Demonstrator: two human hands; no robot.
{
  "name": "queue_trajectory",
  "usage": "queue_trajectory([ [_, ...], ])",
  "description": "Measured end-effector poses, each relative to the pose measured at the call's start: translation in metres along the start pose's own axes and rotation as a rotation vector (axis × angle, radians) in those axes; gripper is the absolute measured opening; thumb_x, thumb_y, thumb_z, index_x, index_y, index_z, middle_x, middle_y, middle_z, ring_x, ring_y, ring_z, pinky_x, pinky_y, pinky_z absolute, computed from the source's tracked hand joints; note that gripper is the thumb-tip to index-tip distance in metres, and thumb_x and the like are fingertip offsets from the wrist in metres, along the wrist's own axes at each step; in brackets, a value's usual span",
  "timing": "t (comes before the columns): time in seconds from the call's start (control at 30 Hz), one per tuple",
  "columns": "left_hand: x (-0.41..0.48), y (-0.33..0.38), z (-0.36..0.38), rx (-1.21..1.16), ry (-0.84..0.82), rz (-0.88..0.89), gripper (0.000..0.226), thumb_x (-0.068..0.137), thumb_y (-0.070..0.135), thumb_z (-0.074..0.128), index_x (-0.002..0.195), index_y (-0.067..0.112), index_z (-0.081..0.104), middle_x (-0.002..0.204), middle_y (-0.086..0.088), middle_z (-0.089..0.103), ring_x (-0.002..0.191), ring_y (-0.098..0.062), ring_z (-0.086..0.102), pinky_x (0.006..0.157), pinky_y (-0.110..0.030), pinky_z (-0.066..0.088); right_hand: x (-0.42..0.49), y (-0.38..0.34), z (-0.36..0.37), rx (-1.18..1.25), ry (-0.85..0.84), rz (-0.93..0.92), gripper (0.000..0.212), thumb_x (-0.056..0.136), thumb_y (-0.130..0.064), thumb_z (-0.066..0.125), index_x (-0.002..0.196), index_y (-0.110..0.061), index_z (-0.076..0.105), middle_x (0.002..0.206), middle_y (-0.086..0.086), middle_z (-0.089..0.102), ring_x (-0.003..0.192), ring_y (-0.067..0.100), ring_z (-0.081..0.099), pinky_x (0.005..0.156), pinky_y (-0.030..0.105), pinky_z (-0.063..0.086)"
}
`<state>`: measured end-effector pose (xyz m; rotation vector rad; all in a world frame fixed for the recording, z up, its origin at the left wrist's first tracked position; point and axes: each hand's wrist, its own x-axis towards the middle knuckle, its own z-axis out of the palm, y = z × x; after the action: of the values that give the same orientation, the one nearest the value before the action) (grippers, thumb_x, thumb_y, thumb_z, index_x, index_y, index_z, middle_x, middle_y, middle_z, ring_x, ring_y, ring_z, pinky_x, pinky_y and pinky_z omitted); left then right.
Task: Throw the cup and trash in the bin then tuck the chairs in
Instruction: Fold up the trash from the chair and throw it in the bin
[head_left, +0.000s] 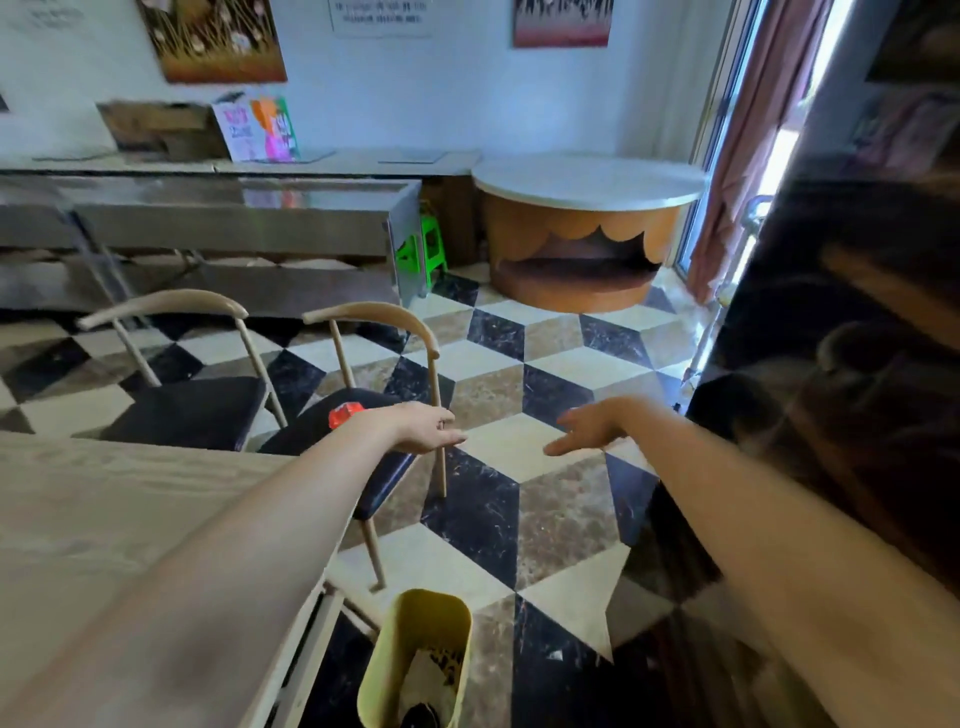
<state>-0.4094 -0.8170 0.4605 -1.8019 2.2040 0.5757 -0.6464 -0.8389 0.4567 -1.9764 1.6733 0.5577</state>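
Two chairs with tan curved backrests and black seats stand pulled out from the wooden table (93, 499). On the seat of the nearer chair (374, 317) lies a small red item (347, 414). My left hand (423, 427) reaches over that seat beside the chair's right back post, fingers loosely spread, holding nothing. Over the floor to the right, my right hand (589, 426) is stretched out with open fingers and is empty. The farther chair (171, 312) stands to the left. A yellow bin (415, 631) stands on the floor at the table's corner, with paper trash and something dark inside.
The floor is black, white and brown checkered tile. A steel counter (234, 223) runs behind the chairs, with a green stool (423, 244) at its end. A round white-topped stand (587, 182) sits at the back right. Dark furniture (831, 364) fills the right side.
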Motion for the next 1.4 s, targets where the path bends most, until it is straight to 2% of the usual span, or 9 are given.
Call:
queue_trajectory([
  [0.13,0.023,0.01,-0.001,0.038,0.258,0.033,0.058,0.094,0.054,0.041,0.142,0.022,0.036,0.144,-0.009,0.045,0.133,-0.031,0.04,0.102,-0.052,0.04,0.012,0.015,-0.021,-0.054,0.267,-0.07,0.086,0.087,-0.06,0.05,0.151,-0.014,0.013,0.156,0.013,0.022,0.14,0.033,0.027,0.111,0.045,0.029],
  [0.23,0.041,0.017,0.004,0.071,0.277,0.061,0.06,0.094,0.053,0.042,0.143,0.021,0.033,0.145,-0.007,0.042,0.135,-0.03,0.036,0.103,-0.053,0.039,0.026,0.022,-0.02,-0.099,0.305,-0.083,0.09,0.085,-0.065,0.048,0.151,-0.02,0.009,0.157,0.009,0.017,0.142,0.035,0.018,0.112,0.052,0.027],
  [0.4,0.089,0.014,0.025,0.085,0.226,0.069,0.063,0.095,0.052,0.04,0.148,0.022,0.025,0.152,-0.005,0.032,0.142,-0.027,0.025,0.11,-0.054,0.031,0.072,0.035,0.001,-0.109,0.329,-0.108,0.089,0.085,-0.065,0.047,0.151,-0.02,0.008,0.157,0.008,0.015,0.14,0.035,0.02,0.11,0.054,0.028],
  [0.57,0.159,-0.005,0.046,0.054,0.097,0.032,0.066,0.095,0.053,0.04,0.15,0.023,0.021,0.156,-0.005,0.025,0.144,-0.026,0.018,0.112,-0.053,0.027,0.144,0.05,0.005,-0.097,0.267,-0.172,0.086,0.087,-0.061,0.048,0.152,-0.022,0.008,0.158,0.006,0.014,0.142,0.034,0.019,0.112,0.051,0.025],
  [0.8,0.26,-0.032,0.037,-0.067,-0.037,-0.05,0.065,0.095,0.052,0.039,0.15,0.023,0.021,0.156,-0.003,0.025,0.145,-0.024,0.016,0.111,-0.052,0.026,0.26,0.065,-0.04,-0.111,0.093,-0.243,0.081,0.09,-0.056,0.048,0.151,-0.023,0.009,0.158,0.007,0.014,0.141,0.033,0.02,0.114,0.049,0.026],
  [1.1,0.355,-0.064,-0.021,-0.179,-0.058,-0.139,0.061,0.096,0.049,0.041,0.148,0.022,0.025,0.152,-0.008,0.03,0.143,-0.027,0.019,0.11,-0.05,0.03,0.376,0.052,-0.116,-0.22,-0.033,-0.334,0.082,0.088,-0.059,0.048,0.151,-0.019,0.013,0.154,0.011,0.024,0.138,0.032,0.026,0.108,0.048,0.033],
  [1.2,0.385,-0.083,-0.038,-0.24,-0.053,-0.175,0.06,0.096,0.047,0.041,0.148,0.02,0.025,0.154,-0.007,0.028,0.145,-0.026,0.015,0.113,-0.049,0.027,0.425,0.034,-0.146,-0.286,-0.08,-0.422,0.083,0.088,-0.059,0.048,0.151,-0.017,0.012,0.154,0.012,0.024,0.138,0.033,0.026,0.107,0.05,0.033],
  [1.3,0.412,-0.111,-0.047,-0.275,-0.028,-0.253,0.061,0.095,0.049,0.041,0.147,0.02,0.028,0.153,-0.007,0.031,0.143,-0.026,0.021,0.114,-0.048,0.026,0.472,0.015,-0.178,-0.357,-0.139,-0.537,0.084,0.089,-0.058,0.048,0.152,-0.019,0.009,0.157,0.01,0.017,0.143,0.032,0.019,0.111,0.052,0.028],
  [1.4,0.43,-0.141,-0.057,-0.335,-0.023,-0.37,0.059,0.095,0.048,0.042,0.147,0.021,0.029,0.152,-0.008,0.032,0.141,-0.027,0.026,0.115,-0.045,0.025,0.518,-0.009,-0.216,-0.395,-0.172,-0.641,0.085,0.087,-0.06,0.05,0.151,-0.019,0.014,0.156,0.009,0.025,0.141,0.031,0.026,0.112,0.049,0.028],
])
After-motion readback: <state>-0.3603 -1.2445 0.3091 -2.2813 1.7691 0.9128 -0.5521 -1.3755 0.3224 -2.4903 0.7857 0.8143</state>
